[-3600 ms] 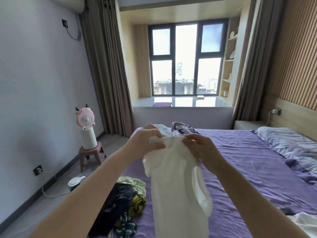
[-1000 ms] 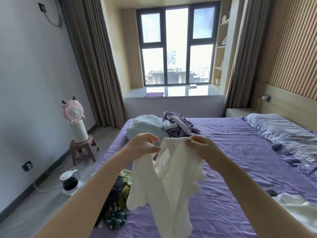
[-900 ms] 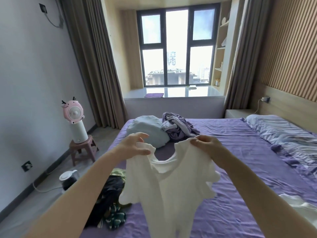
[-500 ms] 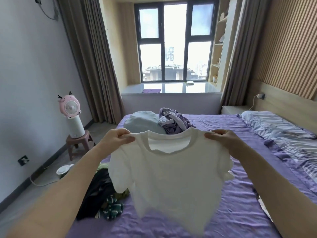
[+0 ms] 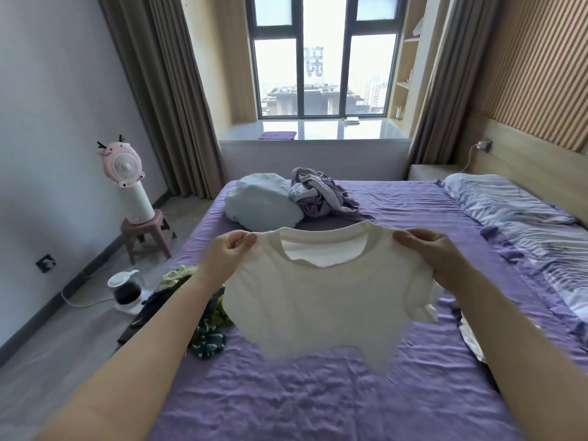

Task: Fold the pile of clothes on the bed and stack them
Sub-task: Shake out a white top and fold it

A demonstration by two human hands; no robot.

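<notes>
The fingers (image 5: 246, 239) of the left hand (image 5: 226, 256) are curled over one shoulder seam of a white T-shirt (image 5: 324, 297), pinching the cloth at the top edge; the right hand (image 5: 436, 253) grasps the other shoulder the same way, thumb on the near side. Between them the shirt hangs spread out in the air above the bed (image 5: 318, 393), neck opening uppermost, its hem dangling just over the purple sheet — whether it touches cannot be told.

Under the left forearm, at the bed's left edge, lies a heap of unfolded clothes (image 5: 206, 326) in dark, green and patterned cloth. Beyond the shirt sit a pale blue pillow (image 5: 261, 202) and, touching it on the right, a crumpled lilac garment (image 5: 321, 195). A striped quilt (image 5: 525, 224) lies along the right side by the headboard.

On the floor to the left stand a pink fan (image 5: 122, 162) on a small stool (image 5: 144, 232) and a kettle (image 5: 125, 286) — both near the wall.
</notes>
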